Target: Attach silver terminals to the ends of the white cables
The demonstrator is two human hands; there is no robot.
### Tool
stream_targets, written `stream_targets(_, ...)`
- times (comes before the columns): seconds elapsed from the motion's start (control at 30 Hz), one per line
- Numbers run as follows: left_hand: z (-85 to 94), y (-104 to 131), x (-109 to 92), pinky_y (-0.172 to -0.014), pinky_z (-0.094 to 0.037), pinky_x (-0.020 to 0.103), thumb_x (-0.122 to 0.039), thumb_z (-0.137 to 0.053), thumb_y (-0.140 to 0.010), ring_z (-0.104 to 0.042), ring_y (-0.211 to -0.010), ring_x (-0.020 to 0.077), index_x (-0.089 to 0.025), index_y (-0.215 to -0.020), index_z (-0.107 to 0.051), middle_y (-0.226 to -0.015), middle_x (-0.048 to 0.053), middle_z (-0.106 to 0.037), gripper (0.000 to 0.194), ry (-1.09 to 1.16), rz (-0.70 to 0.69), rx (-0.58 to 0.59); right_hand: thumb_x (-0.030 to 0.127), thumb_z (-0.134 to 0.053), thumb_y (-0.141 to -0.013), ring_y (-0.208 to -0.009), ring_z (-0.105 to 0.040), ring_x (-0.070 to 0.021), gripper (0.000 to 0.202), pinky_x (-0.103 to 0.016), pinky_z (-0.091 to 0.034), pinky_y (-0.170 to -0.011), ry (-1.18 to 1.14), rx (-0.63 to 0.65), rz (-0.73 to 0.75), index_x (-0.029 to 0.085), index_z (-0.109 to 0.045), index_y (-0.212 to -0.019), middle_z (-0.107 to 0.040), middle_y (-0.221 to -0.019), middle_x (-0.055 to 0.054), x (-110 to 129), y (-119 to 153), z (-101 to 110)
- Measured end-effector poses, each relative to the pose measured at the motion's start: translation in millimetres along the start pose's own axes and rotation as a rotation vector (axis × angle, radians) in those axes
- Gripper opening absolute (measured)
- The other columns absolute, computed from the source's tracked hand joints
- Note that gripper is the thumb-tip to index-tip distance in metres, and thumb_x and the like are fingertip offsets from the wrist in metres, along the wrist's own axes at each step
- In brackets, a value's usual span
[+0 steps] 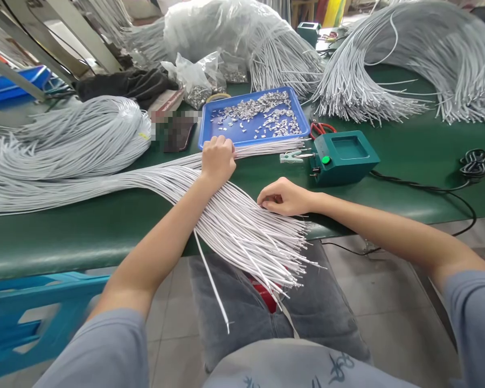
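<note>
Two bare hands work on one long bundle of white cords (pixel 234 215) lying across the green table (pixel 84 226). At the table's left end, a large coiled heap of white cords (pixel 76 134) sits; the bundle fans out of it along the table and its cut ends spill over the near edge, hanging above the person's lap.

Left hand (pixel 217 158): grip closed in a fist around a thin sheaf of cords (pixel 267 146) drawn out of the bundle; this sheaf runs rightward, just in front of the blue tray (pixel 204 126). Tray holds small metal clips (pixel 262 113), scattered loosely. Beside the tray's left side lies a dark flat object, partly blurred. Behind the tray, a clear plastic bag (pixel 198 81) of similar metal pieces.

Right hand (pixel 285 196): resting on the bundle near the table's near edge, fingers curled and pressed together onto a few cords; whether it pinches a single cord cannot be told.

Right of the tray: red-handled scissors (pixel 321 128), then a small teal box (pixel 343 156) with a green button, a clip-like tool (pixel 291 157) at its left side, a black cable (pixel 428 188) leading off to the right. At the far right corner, another large heap of cords (pixel 408 64).
</note>
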State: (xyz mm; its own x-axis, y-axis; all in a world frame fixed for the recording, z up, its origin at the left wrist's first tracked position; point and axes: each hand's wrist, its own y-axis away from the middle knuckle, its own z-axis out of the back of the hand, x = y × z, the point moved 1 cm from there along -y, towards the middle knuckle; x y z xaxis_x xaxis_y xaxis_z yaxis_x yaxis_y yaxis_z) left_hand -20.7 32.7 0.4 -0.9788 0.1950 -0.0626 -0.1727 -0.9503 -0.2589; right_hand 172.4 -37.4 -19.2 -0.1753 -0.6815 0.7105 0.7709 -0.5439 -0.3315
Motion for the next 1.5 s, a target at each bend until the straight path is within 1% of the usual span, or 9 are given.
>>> stream_targets(0.2, 1.8, -1.4, 1.5, -0.079, -0.042, 0.033, -0.022, -0.059, -0.083, -0.059, -0.082, 0.0210, -0.017, -0.081, -0.065, -0.084, 0.007, -0.065, 0.007, 0.332, 0.032, -0.144, 0.013, -0.052, -0.075, -0.047, -0.045, -0.0051, 0.022, -0.018, -0.038, -0.052, -0.028, 0.006, -0.013, 0.009, -0.072, -0.080, -0.063, -0.058, -0.001, -0.8, -2.3, -0.4)
stream_targets(0.33, 7.7, 21.0, -21.2, -0.062, -0.040, 0.025, -0.028, -0.059, -0.084, -0.052, -0.058, 0.0118, -0.018, -0.074, -0.067, -0.065, 0.003, -0.063, 0.017, 0.669, -0.385, -0.106, 0.014, -0.050, -0.076, -0.049, -0.043, -0.0053, 0.020, -0.019, -0.036, -0.052, -0.056, 0.003, -0.059, 0.010, -0.069, -0.078, -0.059, -0.057, 0.001, -3.6, -5.0, -2.0)
stream_targets(0.43, 12.4, 45.9, -45.5, -0.052, -0.035, 0.021, -0.027, -0.062, -0.082, -0.051, -0.050, 0.0088, -0.020, -0.073, -0.070, -0.059, 0.001, -0.064, 0.014, 0.794, -0.763, -0.009, 0.020, -0.051, -0.072, -0.051, -0.037, -0.0055, 0.018, -0.020, -0.030, -0.049, -0.048, 0.019, -0.116, 0.013, -0.054, -0.056, -0.045, -0.050, 0.005, -8.7, -7.5, -2.4)
stream_targets(0.53, 19.2, 60.4, -60.2, -0.045, -0.032, 0.019, -0.026, -0.067, -0.081, -0.049, -0.045, 0.0062, -0.018, -0.071, -0.070, -0.056, 0.001, -0.065, 0.013, 0.977, -0.909, -0.037, 0.030, -0.054, -0.068, -0.055, -0.038, -0.0063, 0.026, -0.020, -0.030, -0.050, -0.066, 0.044, -0.122, 0.016, -0.042, -0.049, -0.038, -0.051, 0.005, -11.6, -8.7, -1.6)
stream_targets(0.63, 21.3, 59.5, -63.6, -0.044, -0.035, 0.018, -0.033, -0.068, -0.082, -0.051, -0.046, 0.0062, -0.016, -0.066, -0.070, -0.058, 0.003, -0.065, 0.024, 1.231, -0.750, 0.031, 0.031, -0.050, -0.071, -0.054, -0.044, -0.0069, 0.024, -0.020, -0.035, -0.049, -0.110, -0.053, -0.185, 0.016, -0.045, -0.052, -0.045, -0.052, 0.004, -12.4, -8.1, -1.2)
stream_targets(0.73, 11.3, 50.9, -62.0, -0.040, -0.036, 0.018, -0.050, -0.069, -0.079, -0.047, -0.039, 0.0053, -0.013, -0.064, -0.069, -0.053, 0.002, -0.061, 0.040, 1.497, -0.401, 0.205, 0.023, -0.048, -0.073, -0.046, -0.048, -0.0068, 0.019, -0.019, -0.039, -0.045, -0.211, -0.191, -0.320, 0.016, -0.048, -0.055, -0.052, -0.049, 0.002, -14.0, -6.7, -2.8)
stream_targets(0.9, -8.8, 39.4, -57.3, -0.045, -0.045, 0.018, -0.053, -0.080, -0.065, -0.057, -0.048, 0.0073, -0.011, -0.065, -0.070, -0.059, 0.003, -0.064, 0.043, 1.656, 0.039, 0.245, 0.021, -0.053, -0.081, -0.053, -0.057, -0.0075, 0.015, -0.019, -0.048, -0.045, -0.261, -0.568, -0.318, 0.015, -0.058, -0.093, -0.063, -0.076, -0.001, -20.9, -4.5, 0.4)
stream_targets(1.17, -3.8, 40.4, -56.5, -0.040, -0.044, 0.018, -0.042, -0.086, -0.059, -0.055, -0.043, 0.0060, -0.013, -0.085, -0.075, -0.064, 0.000, -0.066, 0.041, 1.691, 0.057, 0.281, 0.043, -0.056, -0.090, -0.073, -0.062, -0.0091, 0.030, -0.019, -0.052, -0.050, -0.238, -0.753, -0.112, 0.028, -0.055, -0.116, -0.062, -0.110, -0.004, -29.9, 1.0, 11.8)
stream_targets(1.5, -1.7, 41.1, -59.4, -0.055, -0.053, 0.020, -0.019, -0.073, -0.068, -0.061, -0.056, 0.0089, -0.012, -0.075, -0.073, -0.063, 0.000, -0.066, 0.010, 1.649, -0.064, 0.270, 0.046, -0.060, -0.088, -0.075, -0.060, -0.0102, 0.031, -0.017, -0.047, -0.046, -0.070, -0.720, -0.057, 0.027, -0.059, -0.113, -0.061, -0.097, -0.002, -25.0, 1.7, 10.2)
